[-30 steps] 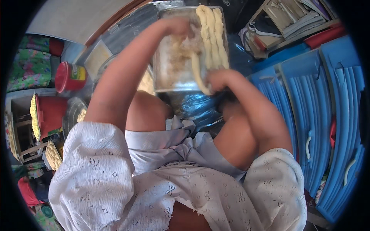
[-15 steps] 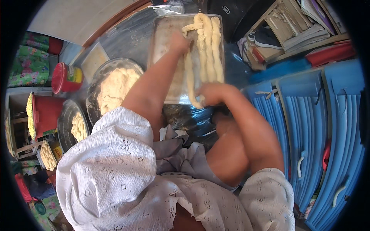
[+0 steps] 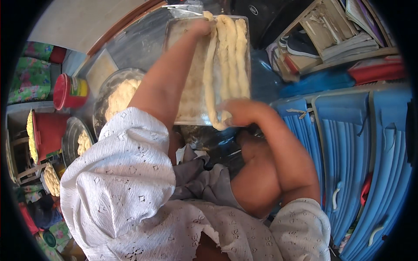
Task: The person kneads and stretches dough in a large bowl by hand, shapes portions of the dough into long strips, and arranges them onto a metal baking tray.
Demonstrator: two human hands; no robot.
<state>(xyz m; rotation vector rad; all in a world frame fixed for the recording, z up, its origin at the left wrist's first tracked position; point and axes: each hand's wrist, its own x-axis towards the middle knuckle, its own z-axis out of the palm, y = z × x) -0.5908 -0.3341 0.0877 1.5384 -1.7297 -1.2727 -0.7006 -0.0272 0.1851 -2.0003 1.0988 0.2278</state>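
Observation:
Long pale dough ropes [image 3: 230, 65] lie side by side along the right half of a metal baking tray [image 3: 185, 98]. At the tray's far edge, my left hand [image 3: 201, 28] is closed on the far end of the leftmost dough rope [image 3: 209, 71], a short piece of which sticks up past my fingers. My right hand [image 3: 237, 112] grips the same rope's near end, which loops over the tray's near edge. Its fingers are partly hidden and slightly blurred.
Left of the tray stands a round basin [image 3: 98, 102] with a large dough mass [image 3: 123, 96]. Beyond are a red bucket [image 3: 63, 91] and a smaller dough basin [image 3: 69, 141]. Blue plastic drawers [image 3: 342, 152] and a wooden shelf [image 3: 370, 54] stand to the right.
My left hand has moved toward the tray's far edge, drawing the leftmost rope out straighter beside the others. My right hand stays at the near edge.

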